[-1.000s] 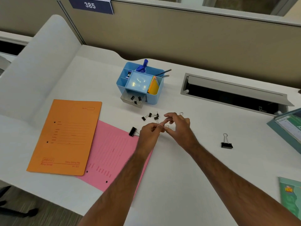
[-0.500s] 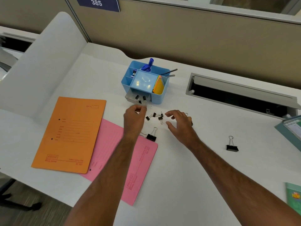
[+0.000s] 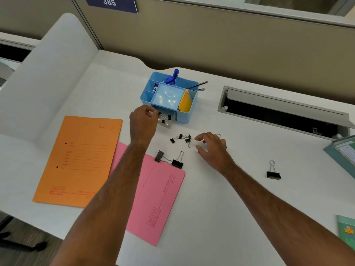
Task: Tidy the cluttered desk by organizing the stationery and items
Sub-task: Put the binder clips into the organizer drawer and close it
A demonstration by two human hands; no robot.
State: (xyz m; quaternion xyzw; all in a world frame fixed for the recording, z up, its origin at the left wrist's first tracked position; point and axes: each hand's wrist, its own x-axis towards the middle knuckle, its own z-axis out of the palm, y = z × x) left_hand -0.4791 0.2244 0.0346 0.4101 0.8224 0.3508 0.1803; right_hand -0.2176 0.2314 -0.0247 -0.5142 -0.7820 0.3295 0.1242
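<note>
— While you look down at the white table [image 3: 221, 198], what lies on your far left?

— An orange folder [image 3: 78, 160], flat, with a pink folder [image 3: 157, 198] partly tucked under its right edge. Two large black binder clips [image 3: 170, 160] sit at the pink folder's top corner.

— And your left hand [image 3: 143, 121]?

— Your left hand is over the clear drawer [image 3: 167, 120] pulled out of the blue desk organizer [image 3: 169, 96], fingers curled and pinched together at the drawer's edge. A small clip may be in the pinch, but you cannot tell. Small binder clips already lie in the drawer; blue pens [image 3: 172, 78] and orange sticky notes [image 3: 185, 102] stand in the compartments above.

— Further right?

— A cluster of small binder clips [image 3: 181, 139] lies loose on the table, just left of your right hand [image 3: 213, 148], which hovers with fingers relaxed and spread, holding nothing. Well apart to the right stands one more large binder clip [image 3: 273, 172].
</note>
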